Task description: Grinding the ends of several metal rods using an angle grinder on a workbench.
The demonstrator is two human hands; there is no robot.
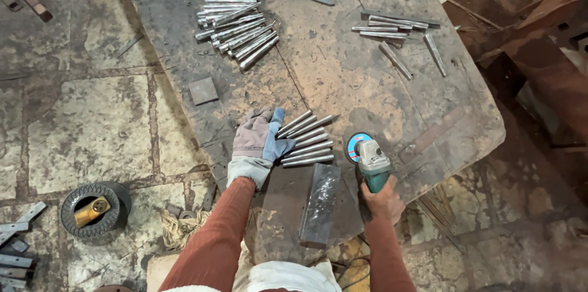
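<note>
Steel rods [306, 140] are lying in a tight row near the worktop [343, 71] front edge, the gloved left hand [256, 145] pressing flat and open against their ends, the right hand [383, 199] clamping the teal grinder [370, 160], disc seemingly clear, so steadying them comes first.

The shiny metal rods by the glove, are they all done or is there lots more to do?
I cannot tell which rods are finished. The gloved left hand rests against a small row of rods, while the bare right hand holds an angle grinder. A much bigger rod pile lies further up the metal table.
</note>
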